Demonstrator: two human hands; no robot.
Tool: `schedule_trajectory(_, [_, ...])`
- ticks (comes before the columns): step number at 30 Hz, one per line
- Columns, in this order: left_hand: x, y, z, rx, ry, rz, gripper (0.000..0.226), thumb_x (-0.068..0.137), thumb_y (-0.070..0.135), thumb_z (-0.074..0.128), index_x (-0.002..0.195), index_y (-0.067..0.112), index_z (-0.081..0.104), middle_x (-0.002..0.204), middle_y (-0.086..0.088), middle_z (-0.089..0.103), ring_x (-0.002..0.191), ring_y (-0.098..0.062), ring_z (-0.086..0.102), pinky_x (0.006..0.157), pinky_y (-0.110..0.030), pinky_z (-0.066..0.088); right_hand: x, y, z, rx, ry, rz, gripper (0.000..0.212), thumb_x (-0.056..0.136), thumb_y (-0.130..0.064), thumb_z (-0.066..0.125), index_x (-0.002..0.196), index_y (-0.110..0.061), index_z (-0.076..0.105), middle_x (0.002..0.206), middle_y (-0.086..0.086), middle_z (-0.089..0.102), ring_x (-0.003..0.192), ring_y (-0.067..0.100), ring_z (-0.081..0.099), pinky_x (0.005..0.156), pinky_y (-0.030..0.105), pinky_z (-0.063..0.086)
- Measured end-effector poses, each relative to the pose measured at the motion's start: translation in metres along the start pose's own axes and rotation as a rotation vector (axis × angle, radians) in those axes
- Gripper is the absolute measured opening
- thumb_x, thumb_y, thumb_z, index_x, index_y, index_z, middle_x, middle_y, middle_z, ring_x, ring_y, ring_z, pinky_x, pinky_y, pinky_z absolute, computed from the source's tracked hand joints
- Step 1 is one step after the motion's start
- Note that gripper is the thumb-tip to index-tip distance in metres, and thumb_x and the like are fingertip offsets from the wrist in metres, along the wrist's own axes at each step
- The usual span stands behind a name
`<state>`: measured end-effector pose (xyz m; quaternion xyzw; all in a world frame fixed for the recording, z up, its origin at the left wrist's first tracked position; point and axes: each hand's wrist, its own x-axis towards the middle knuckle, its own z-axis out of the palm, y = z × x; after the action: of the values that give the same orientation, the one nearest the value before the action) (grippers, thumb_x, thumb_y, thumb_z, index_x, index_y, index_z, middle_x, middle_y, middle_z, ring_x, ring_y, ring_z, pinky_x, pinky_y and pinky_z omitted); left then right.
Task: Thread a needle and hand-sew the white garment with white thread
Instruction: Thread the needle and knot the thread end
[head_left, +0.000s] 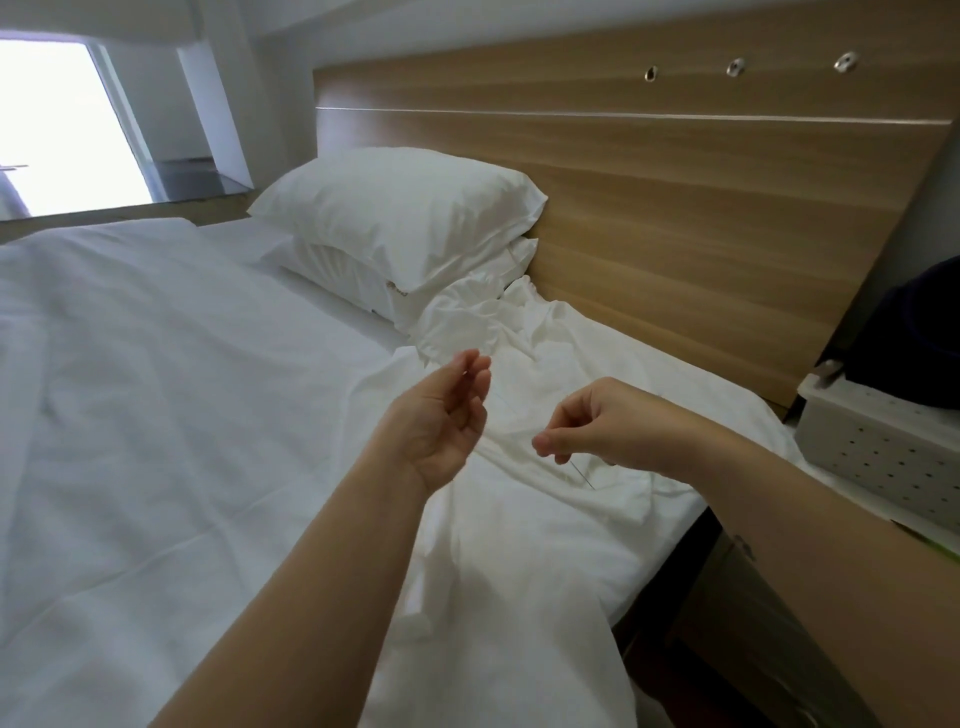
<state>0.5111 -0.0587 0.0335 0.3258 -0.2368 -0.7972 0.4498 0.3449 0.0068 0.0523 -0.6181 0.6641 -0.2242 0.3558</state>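
Note:
My right hand (597, 421) pinches a thin needle (582, 474) between thumb and fingers, its point slanting down and right. My left hand (447, 410) is raised palm up to the left of it, thumb and forefinger pinched on the end of a faint white thread (501, 400) that runs toward the right hand. Below both hands the crumpled white garment (519, 499) lies on the bed, hard to tell apart from the sheets.
Two white pillows (400, 218) are stacked against the wooden headboard (675, 208). A white duvet (156, 389) covers the bed's left side. At the right stands a white perforated box (878, 447) on a nightstand, with a dark bag (914, 332) behind it.

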Motion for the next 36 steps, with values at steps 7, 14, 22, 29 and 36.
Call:
schedule_trajectory(7, [0.004,0.016,-0.016,-0.17,0.066,0.192,0.013,0.094,0.015,0.059,0.083,0.01,0.064,0.069,0.0,0.072,0.062,-0.006,0.07,0.053,-0.016,0.054,0.006,0.011,0.006,0.067,-0.057,0.013,0.019,0.083,-0.032,0.072,0.076,-0.014,0.072,0.066,-0.009,0.067,0.044,0.004,0.037,0.049,0.018,0.034])
schedule_trajectory(14, [0.0,0.014,-0.026,0.156,0.081,0.421,0.012,0.096,0.016,0.057,0.091,0.011,0.066,0.078,0.0,0.072,0.076,-0.01,0.072,0.068,-0.022,0.056,0.009,0.015,0.018,0.401,-0.062,0.133,0.035,0.088,-0.041,0.061,0.099,-0.009,0.068,0.08,0.0,0.068,0.046,0.007,0.033,0.048,0.018,0.032])
schedule_trajectory(22, [-0.017,-0.013,-0.027,1.038,-0.059,0.558,0.009,0.089,0.027,0.066,0.089,0.029,0.074,0.084,0.01,0.074,0.086,-0.004,0.069,0.086,-0.027,0.054,0.005,0.006,0.022,0.924,-0.016,0.258,0.063,0.093,-0.066,0.028,0.126,-0.017,0.05,0.11,0.014,0.06,0.045,0.009,0.033,0.044,0.022,0.034])
schedule_trajectory(29, [-0.024,-0.023,-0.024,1.308,-0.168,0.438,0.006,0.087,0.033,0.068,0.084,0.036,0.071,0.085,0.015,0.072,0.081,0.006,0.064,0.076,-0.013,0.049,-0.005,0.001,0.015,0.957,-0.061,0.157,0.071,0.091,-0.069,0.018,0.135,-0.02,0.045,0.123,0.016,0.058,0.045,0.01,0.027,0.053,0.026,0.022])
schedule_trajectory(36, [-0.02,-0.031,-0.02,1.071,-0.283,0.247,0.013,0.087,0.037,0.068,0.093,0.031,0.078,0.094,0.007,0.075,0.098,-0.01,0.067,0.1,-0.04,0.05,-0.009,0.0,0.012,0.86,-0.088,0.049,0.075,0.087,-0.072,0.012,0.141,-0.026,0.039,0.126,0.012,0.059,0.043,0.01,0.025,0.051,0.027,0.024])
